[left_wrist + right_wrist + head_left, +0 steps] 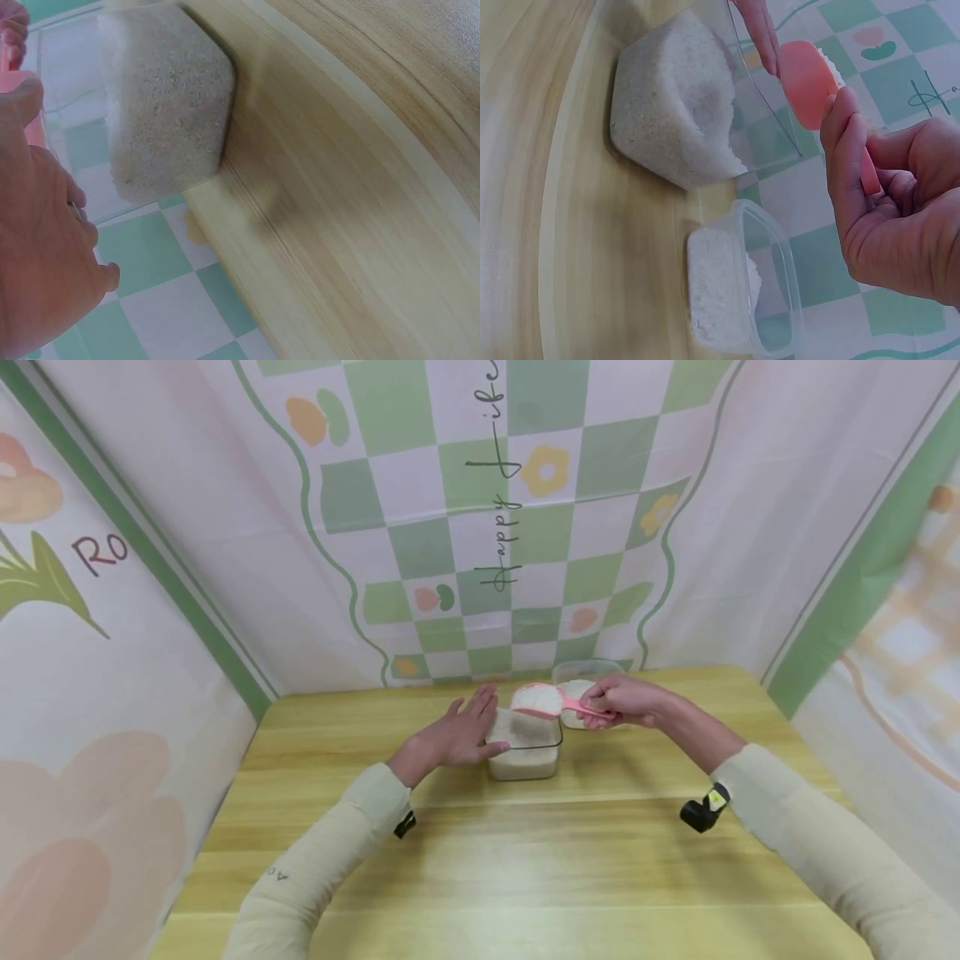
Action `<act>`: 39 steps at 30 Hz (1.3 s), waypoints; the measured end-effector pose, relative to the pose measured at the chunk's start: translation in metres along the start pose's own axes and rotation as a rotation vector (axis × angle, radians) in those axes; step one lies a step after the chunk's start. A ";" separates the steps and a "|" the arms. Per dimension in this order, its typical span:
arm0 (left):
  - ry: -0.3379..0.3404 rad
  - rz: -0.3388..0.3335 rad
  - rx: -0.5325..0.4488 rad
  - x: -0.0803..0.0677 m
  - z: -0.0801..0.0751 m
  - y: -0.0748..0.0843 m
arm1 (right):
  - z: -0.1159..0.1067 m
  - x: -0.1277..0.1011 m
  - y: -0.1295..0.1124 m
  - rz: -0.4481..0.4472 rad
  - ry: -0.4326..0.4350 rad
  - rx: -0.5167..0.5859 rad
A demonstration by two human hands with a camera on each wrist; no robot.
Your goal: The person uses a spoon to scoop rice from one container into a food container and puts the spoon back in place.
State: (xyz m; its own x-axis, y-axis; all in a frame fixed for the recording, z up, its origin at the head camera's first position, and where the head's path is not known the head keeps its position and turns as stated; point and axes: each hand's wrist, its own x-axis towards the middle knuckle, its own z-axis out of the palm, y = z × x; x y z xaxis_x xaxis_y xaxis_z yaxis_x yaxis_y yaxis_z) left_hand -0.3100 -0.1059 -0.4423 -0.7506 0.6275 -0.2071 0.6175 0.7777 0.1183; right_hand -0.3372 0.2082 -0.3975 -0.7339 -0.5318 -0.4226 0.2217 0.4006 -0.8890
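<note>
Holding the pink plastic scoop (542,700) by its handle, my right hand (626,702) had its fingers and thumb curled round the grip, and the bowl of the scoop sat heaped with white grains above the near clear square plastic container (525,752). That container stood on the pale wooden table (525,860), roughly at its middle, and looked well filled with rice-like grains, banked up higher on one side as the right wrist view showed. My left hand (457,735) lay flat against the container's left wall, fingers straight and together, steadying it without gripping.

Just beyond and to the right stood the smaller clear round-cornered plastic tub (581,689), close beside the square one. It held only a low layer of white grains, with much of its depth unfilled.

Judging from this, I took the work to be partway along: one scoopful was loaded and lifted clear of the grains, not yet tipped out, and the far tub had some grain in it already but plenty of room left. The near container remained mostly full. No spilled grains showed on the table around either container.
</note>
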 end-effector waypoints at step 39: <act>0.004 0.009 -0.012 -0.002 0.001 0.001 | -0.064 -0.015 0.035 0.039 0.160 0.060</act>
State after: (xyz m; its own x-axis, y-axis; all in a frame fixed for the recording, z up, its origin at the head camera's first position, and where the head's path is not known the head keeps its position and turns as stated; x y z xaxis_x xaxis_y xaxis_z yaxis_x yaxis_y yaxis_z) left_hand -0.3077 -0.1067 -0.4427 -0.7458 0.6349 -0.2017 0.6216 0.7721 0.1320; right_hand -0.3596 0.2783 -0.4104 -0.8157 -0.3895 -0.4277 0.2863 0.3706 -0.8836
